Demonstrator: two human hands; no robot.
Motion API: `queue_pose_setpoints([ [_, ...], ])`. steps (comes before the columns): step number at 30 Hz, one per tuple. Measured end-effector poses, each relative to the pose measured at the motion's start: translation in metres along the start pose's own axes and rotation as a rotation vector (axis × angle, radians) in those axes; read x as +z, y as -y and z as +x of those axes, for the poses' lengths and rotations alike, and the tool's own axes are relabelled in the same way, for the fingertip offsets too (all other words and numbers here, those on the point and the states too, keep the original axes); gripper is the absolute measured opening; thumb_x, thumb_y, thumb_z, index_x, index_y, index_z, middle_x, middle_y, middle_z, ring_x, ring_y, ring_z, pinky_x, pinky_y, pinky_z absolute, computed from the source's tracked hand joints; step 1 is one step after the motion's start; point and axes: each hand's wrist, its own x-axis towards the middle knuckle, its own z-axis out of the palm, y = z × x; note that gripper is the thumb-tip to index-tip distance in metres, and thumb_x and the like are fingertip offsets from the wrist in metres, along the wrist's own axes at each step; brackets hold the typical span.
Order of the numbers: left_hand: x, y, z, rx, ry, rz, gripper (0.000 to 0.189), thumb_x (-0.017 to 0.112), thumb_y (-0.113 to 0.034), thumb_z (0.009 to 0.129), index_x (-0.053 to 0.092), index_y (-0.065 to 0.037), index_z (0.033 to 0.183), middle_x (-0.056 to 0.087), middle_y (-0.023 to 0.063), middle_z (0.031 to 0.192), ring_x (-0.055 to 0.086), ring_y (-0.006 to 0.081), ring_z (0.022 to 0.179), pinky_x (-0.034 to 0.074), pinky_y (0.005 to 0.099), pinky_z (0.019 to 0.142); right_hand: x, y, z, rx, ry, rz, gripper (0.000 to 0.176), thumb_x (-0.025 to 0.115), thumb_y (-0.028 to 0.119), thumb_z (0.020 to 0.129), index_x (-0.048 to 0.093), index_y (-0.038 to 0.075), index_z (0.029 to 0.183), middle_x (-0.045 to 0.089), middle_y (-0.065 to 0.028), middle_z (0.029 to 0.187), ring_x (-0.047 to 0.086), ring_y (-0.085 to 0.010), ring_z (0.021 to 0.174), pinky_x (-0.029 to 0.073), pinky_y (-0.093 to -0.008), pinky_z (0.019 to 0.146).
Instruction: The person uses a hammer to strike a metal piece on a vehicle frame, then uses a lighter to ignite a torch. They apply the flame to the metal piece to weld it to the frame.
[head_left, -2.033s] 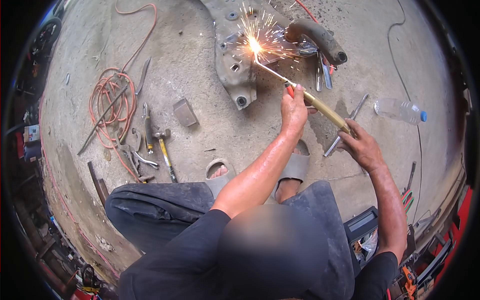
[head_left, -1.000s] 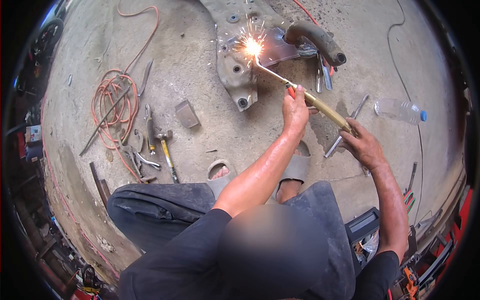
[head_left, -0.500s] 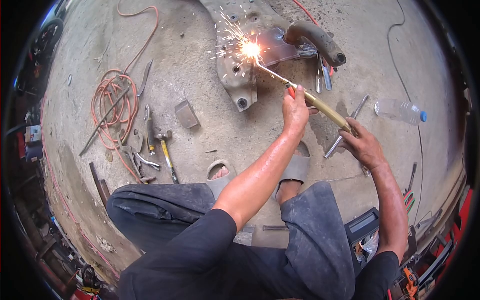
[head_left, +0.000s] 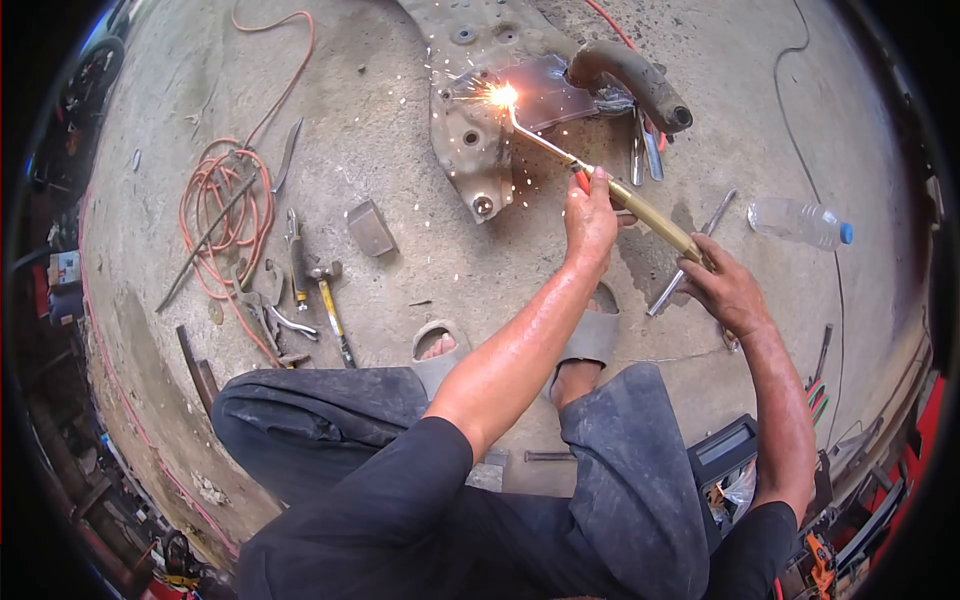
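Note:
A brass torch (head_left: 655, 220) is held in both hands, its thin bent tip pointing up and left. My left hand (head_left: 590, 220) is closed round the front of the handle, beside a red part. Farther back, my right hand (head_left: 728, 285) grips the rear end of the handle. Bright flame and sparks (head_left: 503, 95) burn at the tip, where a flat plate (head_left: 550, 92) meets a grey metal frame part (head_left: 470, 135). The glare hides the exact contact spot. A curved pipe (head_left: 635, 80) joins the frame on the right.
On the concrete lie a coiled orange hose (head_left: 268, 210), a yellow-handled hammer (head_left: 335, 310), pliers (head_left: 265, 305), a metal block (head_left: 371, 228), a steel rod (head_left: 665, 295) and a water bottle (head_left: 795, 222). A black case (head_left: 725, 450) stands by the right knee.
The burst of sparks above the torch tip has shrunk, and scattered sparks now fall lower, near the frame's bottom end. Both hands stay almost where they were.

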Motion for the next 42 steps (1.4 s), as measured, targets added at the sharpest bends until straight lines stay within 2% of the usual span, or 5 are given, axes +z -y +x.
queue_pose_setpoints([
  [28, 0.0025, 0.0014, 0.007, 0.004, -0.013, -0.005, 0.029, 0.044, -0.03, 0.113, 0.047, 0.0, 0.116, 0.056, 0.0101, 0.1, 0.069, 0.0216, 0.082, 0.069, 0.0363, 0.064, 0.0043, -0.0058, 0.0024, 0.025, 0.006, 0.007, 0.038, 0.08, 0.032, 0.085, 0.068, 0.017, 0.118, 0.058, -0.0132, 0.143, 0.067, -0.0325, 0.118, 0.061, -0.0415, 0.092],
  [42, 0.0021, 0.0044, 0.0093, 0.002, -0.011, -0.006, 0.029, 0.044, -0.029, 0.113, 0.047, 0.0, 0.114, 0.058, 0.0101, 0.097, 0.071, 0.0219, 0.081, 0.069, 0.0355, 0.063, 0.0014, -0.0046, 0.0047, 0.019, -0.014, 0.013, 0.038, 0.082, 0.033, 0.084, 0.07, 0.016, 0.116, 0.059, -0.0128, 0.141, 0.069, -0.0322, 0.115, 0.061, -0.0417, 0.09],
])
